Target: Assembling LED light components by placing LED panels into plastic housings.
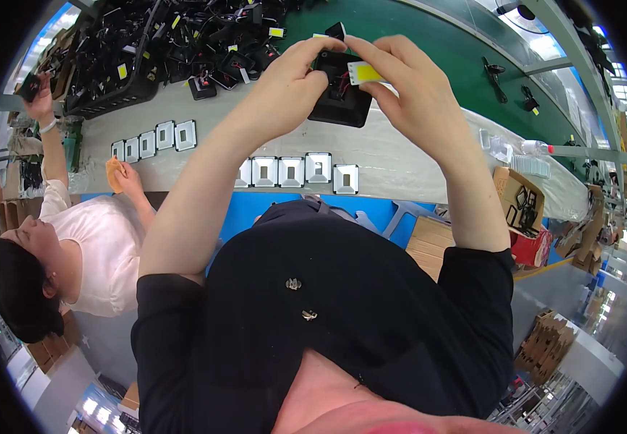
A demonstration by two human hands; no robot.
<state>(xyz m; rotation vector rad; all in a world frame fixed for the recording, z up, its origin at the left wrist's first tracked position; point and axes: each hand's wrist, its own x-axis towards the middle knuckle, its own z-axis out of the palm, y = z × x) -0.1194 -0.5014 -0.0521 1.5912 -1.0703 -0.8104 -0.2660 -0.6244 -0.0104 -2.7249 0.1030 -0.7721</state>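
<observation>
Above the far side of the table, my left hand point(292, 83) is closed on the edge of a black rectangular lamp housing point(341, 113), its hollow side toward me. Thin red wires point(342, 88) show inside the housing. A small flat yellow LED panel with a white edge point(366, 72) is pinched between the fingers of my right hand point(418, 87), over the housing's right side. A small black piece point(336, 31) sticks up at the fingertips of both hands; what it joins is hidden. Nearer me, a row of silver square frames with central openings point(291, 172) lies on the table.
A black crate point(122, 98) and a heap of black lamps with cables point(212, 50) fill the far left. At left a co-worker point(104, 224) holds an orange cloth point(114, 176) beside more silver frames point(165, 135). A cardboard box of black parts point(519, 199) stands right.
</observation>
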